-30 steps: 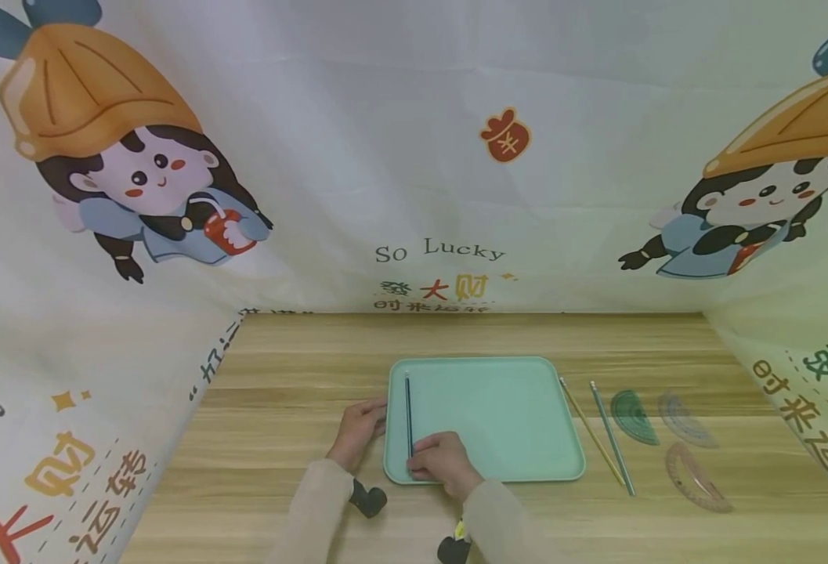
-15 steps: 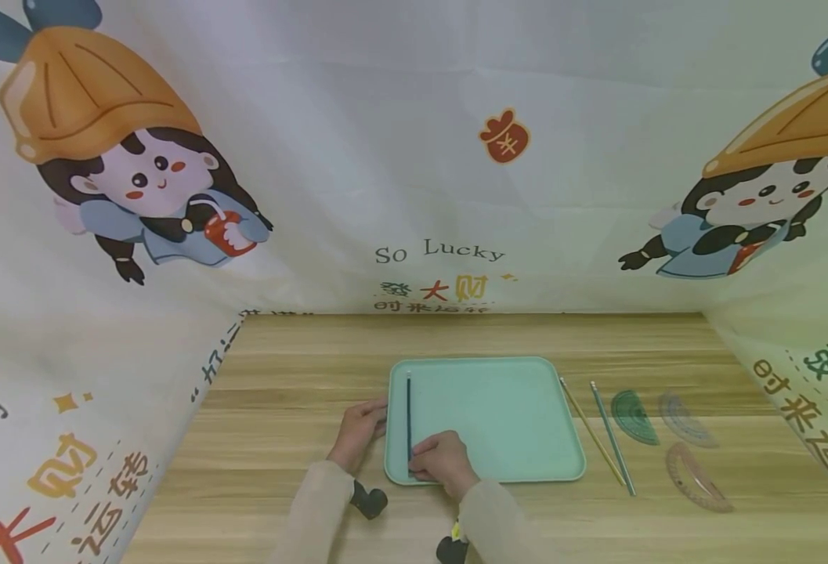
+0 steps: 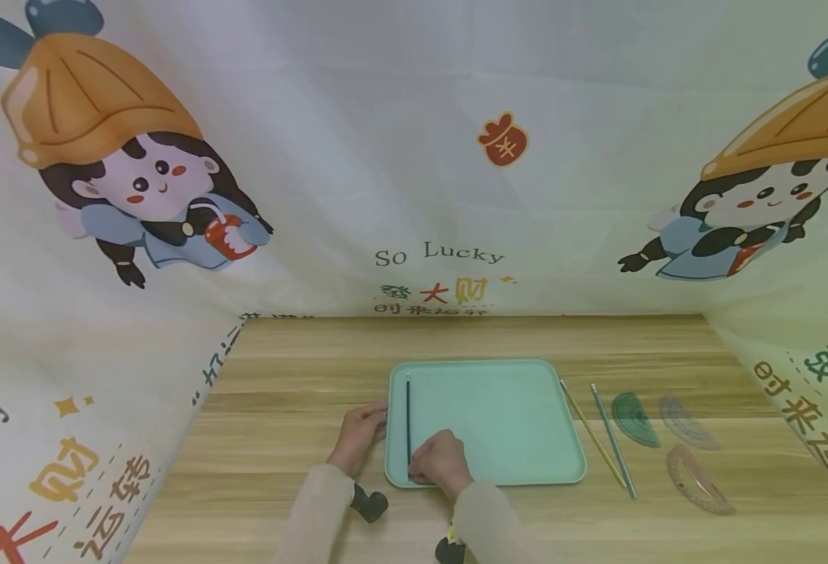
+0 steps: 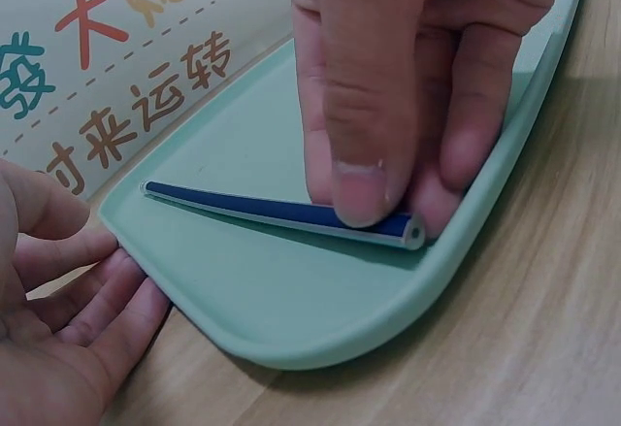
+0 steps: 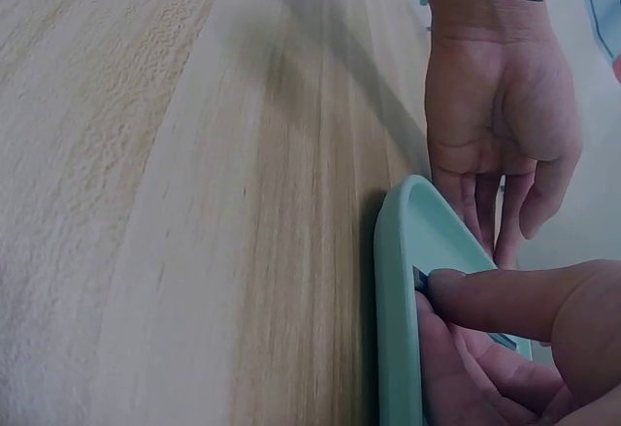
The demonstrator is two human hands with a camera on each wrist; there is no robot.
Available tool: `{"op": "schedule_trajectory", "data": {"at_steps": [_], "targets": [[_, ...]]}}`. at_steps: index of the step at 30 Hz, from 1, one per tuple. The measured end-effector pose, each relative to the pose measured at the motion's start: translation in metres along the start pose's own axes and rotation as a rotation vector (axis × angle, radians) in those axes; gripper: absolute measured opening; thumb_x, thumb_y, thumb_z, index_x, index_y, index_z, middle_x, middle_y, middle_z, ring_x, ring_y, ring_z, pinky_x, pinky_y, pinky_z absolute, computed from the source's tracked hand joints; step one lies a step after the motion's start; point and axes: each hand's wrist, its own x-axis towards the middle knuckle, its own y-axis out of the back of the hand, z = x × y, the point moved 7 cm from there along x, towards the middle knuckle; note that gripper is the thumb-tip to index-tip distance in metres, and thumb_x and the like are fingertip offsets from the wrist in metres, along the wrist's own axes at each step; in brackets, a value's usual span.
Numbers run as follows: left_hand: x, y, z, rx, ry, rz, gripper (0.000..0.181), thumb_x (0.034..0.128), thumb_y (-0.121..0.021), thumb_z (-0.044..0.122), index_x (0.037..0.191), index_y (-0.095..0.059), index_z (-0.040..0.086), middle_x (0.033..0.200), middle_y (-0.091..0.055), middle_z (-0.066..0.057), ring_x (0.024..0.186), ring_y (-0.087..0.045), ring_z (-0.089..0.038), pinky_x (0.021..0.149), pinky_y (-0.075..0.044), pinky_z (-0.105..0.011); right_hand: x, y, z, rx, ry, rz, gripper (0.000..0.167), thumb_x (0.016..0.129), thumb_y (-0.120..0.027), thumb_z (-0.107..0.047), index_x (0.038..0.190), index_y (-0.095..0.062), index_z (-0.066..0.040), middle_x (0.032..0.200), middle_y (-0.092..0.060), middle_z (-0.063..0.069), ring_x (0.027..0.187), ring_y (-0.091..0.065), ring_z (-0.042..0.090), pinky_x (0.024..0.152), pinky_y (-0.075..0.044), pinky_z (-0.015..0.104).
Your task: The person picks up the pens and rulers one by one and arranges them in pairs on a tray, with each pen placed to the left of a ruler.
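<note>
Still pinching the near end of a dark blue pencil with my right hand, along the left side of the tray.
Little is changing since a second ago: the pencil is lying closer to parallel with the tray's left edge, my right hand is sitting slightly further left. Right thumb and fingers are closing round it; left hand is staying at the outer left edge, fingers loosely extended, touching. Counting: one tray, three pencils (one inside; yellow pencil and teal pencil lying to its right), three protractors (green protractor, clear protractor, pink protractor) lying farther right.
</note>
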Motion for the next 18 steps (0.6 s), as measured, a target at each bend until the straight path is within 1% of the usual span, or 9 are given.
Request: {"op": "schedule_trajectory", "data": {"at_steps": [4, 10, 18], "targets": [[0.0, 0.0003, 0.0, -0.006, -0.005, -0.007, 0.034, 0.0964, -0.049, 0.011, 0.124, -0.056, -0.008, 0.126, -0.058, -0.026, 0.105, -0.065, -0.029, 0.092, -0.058, -0.033, -0.0015, 0.0006, -0.0021, -0.007, 0.019, 0.005, 0.012, 0.069, -0.072, 0.011, 0.078, -0.065, 0.006, 0.071, -0.065, 0.012, 0.057, -0.066, 0.014, 0.054, -0.061, 0.023], [-0.0002, -0.0001, -0.0009, -0.012, -0.012, 0.012, 0.033, 0.0951, -0.049, 0.01, 0.122, -0.058, -0.007, 0.125, -0.059, -0.025, 0.102, -0.067, -0.026, 0.091, -0.059, -0.032, -0.0045, 0.0018, -0.0064, -0.018, 0.045, 0.008, 0.01, 0.07, -0.072, 0.011, 0.075, -0.065, 0.006, 0.067, -0.065, 0.011, 0.054, -0.066, 0.013, 0.052, -0.06, 0.022], [-0.0031, -0.0006, 0.0022, -0.012, -0.023, 0.01, 0.034, 0.0953, -0.049, 0.01, 0.123, -0.057, -0.008, 0.126, -0.058, -0.026, 0.103, -0.066, -0.027, 0.091, -0.059, -0.032, -0.0049, 0.0019, -0.0065, -0.049, 0.068, 0.02, 0.008, 0.069, -0.072, 0.01, 0.072, -0.065, 0.005, 0.061, -0.065, 0.009, 0.051, -0.064, 0.012, 0.05, -0.059, 0.021]]}}
